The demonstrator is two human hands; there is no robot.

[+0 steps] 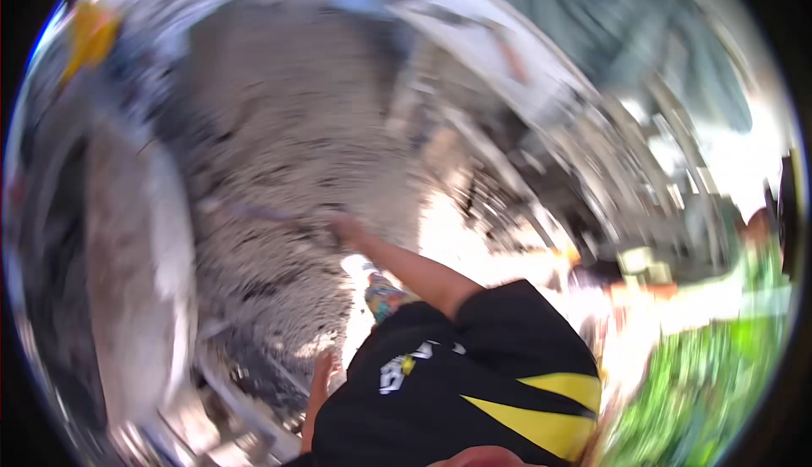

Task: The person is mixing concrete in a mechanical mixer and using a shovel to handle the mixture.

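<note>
Ground: loose grey-brown dirt floor (279, 112), surface rough and clumpy, mostly shaded; bright sun patch towards the middle right. Dark scraps (486, 205), too blurred to identify, strewn on it below the tabletop (548, 86). That tabletop: pale, long, upper right, running at a slant. On it, one tool (511, 57), reddish-brown handle, greyish far part; type unclear. Left side: long pale-brown slab (135, 272), edge bowed by the lens.

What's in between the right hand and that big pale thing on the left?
In the head view, a thin, blurry stick-like thing and brown dirt lie between the right hand and the big pale thing.
</note>
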